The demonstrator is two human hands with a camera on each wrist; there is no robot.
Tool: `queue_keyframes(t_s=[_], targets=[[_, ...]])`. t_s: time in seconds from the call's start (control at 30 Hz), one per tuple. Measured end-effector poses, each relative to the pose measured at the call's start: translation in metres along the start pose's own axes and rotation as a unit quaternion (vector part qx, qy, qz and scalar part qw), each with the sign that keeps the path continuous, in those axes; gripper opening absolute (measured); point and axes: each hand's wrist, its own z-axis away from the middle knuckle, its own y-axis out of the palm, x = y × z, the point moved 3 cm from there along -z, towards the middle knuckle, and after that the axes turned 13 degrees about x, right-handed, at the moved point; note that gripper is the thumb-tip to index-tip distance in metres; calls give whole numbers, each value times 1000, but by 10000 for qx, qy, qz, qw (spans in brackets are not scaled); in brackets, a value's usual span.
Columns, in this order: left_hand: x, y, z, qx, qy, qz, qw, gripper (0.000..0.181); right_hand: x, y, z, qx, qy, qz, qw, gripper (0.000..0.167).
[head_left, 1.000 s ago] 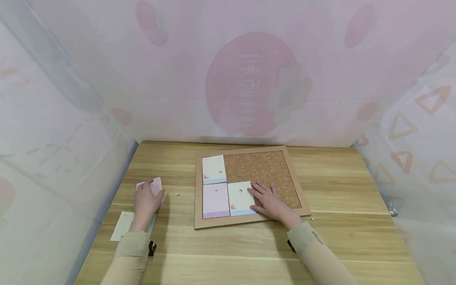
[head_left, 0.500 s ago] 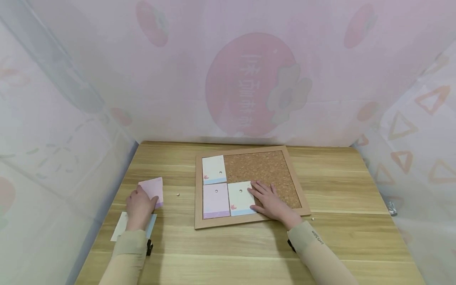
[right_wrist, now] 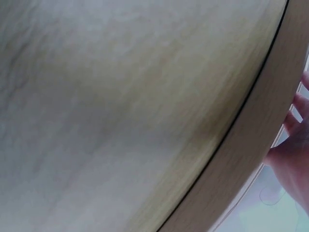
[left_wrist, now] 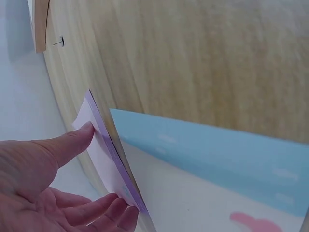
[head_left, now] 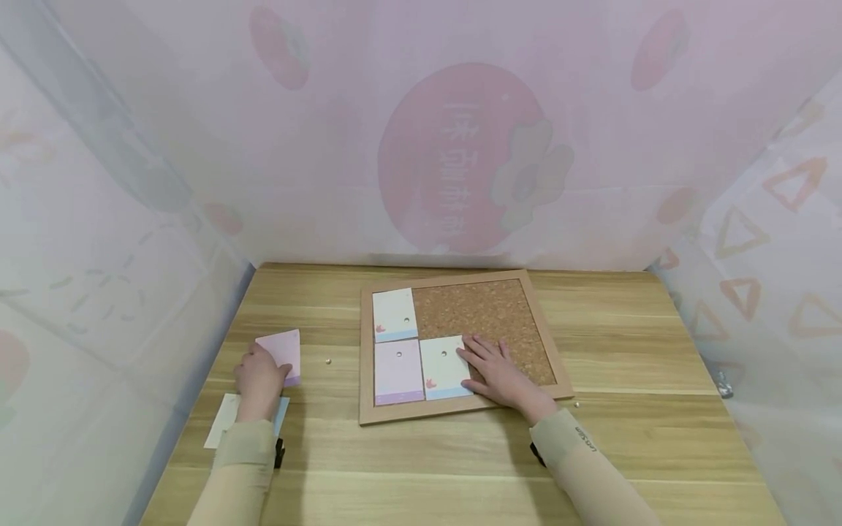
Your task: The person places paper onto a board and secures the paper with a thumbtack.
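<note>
On the left, my left hand (head_left: 259,383) holds a pink-purple note sheet (head_left: 283,352). In the left wrist view, the thumb lies on one side of this sheet (left_wrist: 100,154) and the fingertips on its lower edge. A white note sheet with a blue band (head_left: 224,420) lies partly under the left wrist. My right hand (head_left: 496,372) rests spread on the framed cork board (head_left: 483,310), its fingertips touching the right edge of a white note (head_left: 446,372). Beside that note is a pinned purple note (head_left: 398,376), and above it a pinned white note (head_left: 393,310).
A loose thumbtack (head_left: 329,361) lies on the wooden table (head_left: 395,467) between the left hand and the board. Another small tack (head_left: 577,405) sits by the board's lower right corner. A printed cloth (head_left: 316,183) hangs at the back edge.
My left hand has moved left and nearer the body, uncovering more of the purple sheet, then stayed nearly still. The right hand has kept its place on the board.
</note>
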Motion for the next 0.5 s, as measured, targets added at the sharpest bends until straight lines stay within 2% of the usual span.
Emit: queue_keyframes(t_s=[0.13,0.27,0.5], targets=[[0,0,-1,38,-99,390,9992,90,0,0,0,-21,-8,-33,10000,66],[-1,0,0,44,-3,447,9990,89,0,0,0,0,-3,-27,10000,67],[-1,0,-1,64,262,626,9977,70,-1,1,0,-11,-21,-41,10000,66]])
